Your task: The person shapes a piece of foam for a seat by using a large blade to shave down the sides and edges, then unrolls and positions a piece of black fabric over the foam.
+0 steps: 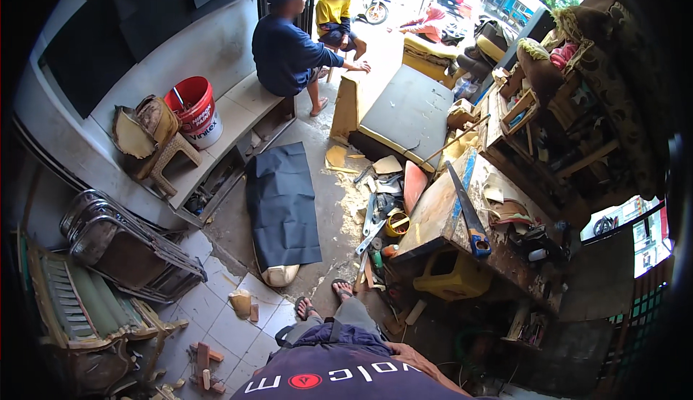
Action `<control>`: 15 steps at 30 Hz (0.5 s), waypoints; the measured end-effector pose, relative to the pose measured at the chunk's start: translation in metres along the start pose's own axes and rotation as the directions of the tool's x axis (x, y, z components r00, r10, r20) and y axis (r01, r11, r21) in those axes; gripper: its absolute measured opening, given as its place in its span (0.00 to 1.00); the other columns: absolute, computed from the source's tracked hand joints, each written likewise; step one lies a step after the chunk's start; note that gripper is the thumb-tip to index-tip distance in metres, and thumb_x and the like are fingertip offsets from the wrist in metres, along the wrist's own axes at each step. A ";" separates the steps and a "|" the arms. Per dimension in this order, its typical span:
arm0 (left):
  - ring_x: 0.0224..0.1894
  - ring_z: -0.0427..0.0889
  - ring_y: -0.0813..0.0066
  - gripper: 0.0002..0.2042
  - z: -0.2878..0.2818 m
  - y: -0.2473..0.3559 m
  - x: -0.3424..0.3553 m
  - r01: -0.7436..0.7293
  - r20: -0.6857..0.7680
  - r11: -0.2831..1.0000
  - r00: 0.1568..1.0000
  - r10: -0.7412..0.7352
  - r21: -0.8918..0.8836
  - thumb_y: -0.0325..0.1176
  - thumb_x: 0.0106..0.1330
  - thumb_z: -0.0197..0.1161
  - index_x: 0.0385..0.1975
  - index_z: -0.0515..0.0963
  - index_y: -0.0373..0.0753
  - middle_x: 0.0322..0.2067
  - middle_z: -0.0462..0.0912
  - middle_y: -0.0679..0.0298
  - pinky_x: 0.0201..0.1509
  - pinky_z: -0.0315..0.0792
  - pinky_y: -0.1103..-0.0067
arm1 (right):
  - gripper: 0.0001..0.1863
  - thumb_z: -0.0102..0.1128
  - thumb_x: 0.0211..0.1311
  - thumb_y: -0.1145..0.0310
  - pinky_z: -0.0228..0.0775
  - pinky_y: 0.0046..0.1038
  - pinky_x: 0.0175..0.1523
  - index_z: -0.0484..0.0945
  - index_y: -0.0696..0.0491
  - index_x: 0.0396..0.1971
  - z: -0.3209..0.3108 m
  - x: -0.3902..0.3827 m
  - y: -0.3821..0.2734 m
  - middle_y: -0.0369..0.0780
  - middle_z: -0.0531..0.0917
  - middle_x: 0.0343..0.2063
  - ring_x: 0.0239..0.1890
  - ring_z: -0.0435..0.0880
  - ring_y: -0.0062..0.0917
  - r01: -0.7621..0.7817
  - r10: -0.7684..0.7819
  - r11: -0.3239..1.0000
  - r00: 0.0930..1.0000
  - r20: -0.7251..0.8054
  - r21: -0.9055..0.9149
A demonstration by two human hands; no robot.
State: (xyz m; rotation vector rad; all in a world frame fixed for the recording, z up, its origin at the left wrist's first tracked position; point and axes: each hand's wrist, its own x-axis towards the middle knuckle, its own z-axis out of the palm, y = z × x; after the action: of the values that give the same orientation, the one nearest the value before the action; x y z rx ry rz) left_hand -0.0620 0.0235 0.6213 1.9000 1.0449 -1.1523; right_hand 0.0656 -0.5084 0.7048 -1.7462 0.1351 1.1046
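Note:
Below me are my dark shirt and sandaled feet. At my right hip a bit of my right arm (419, 364) shows, with its fingers hidden; my left hand is out of sight. In front of my feet lies a long padded piece (278, 276) under a black sheet (281, 198). To its right are a heap of tools and foam scraps (372, 209), a yellow bucket (397, 224) and a worn wooden bench (440, 212) with a handsaw (465, 205) on it.
Two seated people (285, 50) (333, 14) are beside a dark upholstered piece (408, 111); another person (433, 23) is farther back. A red-and-white bucket (195, 104) stands on a left ledge. Folded chairs (126, 245) lean lower left. Cluttered shelves (527, 119) stand right.

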 end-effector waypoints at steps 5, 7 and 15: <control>0.43 0.84 0.50 0.20 0.025 0.015 0.021 -0.042 0.029 0.999 0.999 0.042 0.005 0.44 0.63 0.60 0.44 0.81 0.31 0.37 0.85 0.48 0.47 0.78 0.60 | 0.24 0.56 0.57 0.66 0.71 0.26 0.48 0.80 0.49 0.55 -0.001 -0.026 -0.051 0.35 0.86 0.39 0.39 0.80 0.20 -0.050 0.052 0.998 0.996 0.075 -0.027; 0.43 0.84 0.50 0.20 0.041 0.016 0.024 -0.042 0.053 0.999 0.998 0.041 0.005 0.43 0.63 0.60 0.44 0.81 0.31 0.37 0.85 0.48 0.47 0.78 0.60 | 0.24 0.56 0.56 0.65 0.72 0.27 0.46 0.80 0.50 0.55 0.002 -0.021 -0.053 0.39 0.86 0.38 0.37 0.80 0.22 -0.153 0.150 0.982 0.988 -0.035 -0.106; 0.43 0.84 0.50 0.19 0.083 0.012 0.032 -0.073 0.081 0.997 0.994 0.074 -0.010 0.42 0.62 0.60 0.43 0.81 0.31 0.36 0.85 0.48 0.46 0.78 0.60 | 0.27 0.62 0.61 0.48 0.72 0.42 0.50 0.76 0.55 0.51 0.043 -0.019 -0.017 0.55 0.84 0.41 0.47 0.83 0.51 -0.190 0.134 0.973 0.926 -0.353 -0.129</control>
State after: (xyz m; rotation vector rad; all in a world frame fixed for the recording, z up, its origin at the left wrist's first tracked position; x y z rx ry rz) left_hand -0.0731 -0.0434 0.5620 1.8550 0.9262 -1.1722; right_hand 0.0381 -0.4730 0.7277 -2.0949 0.4225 0.9382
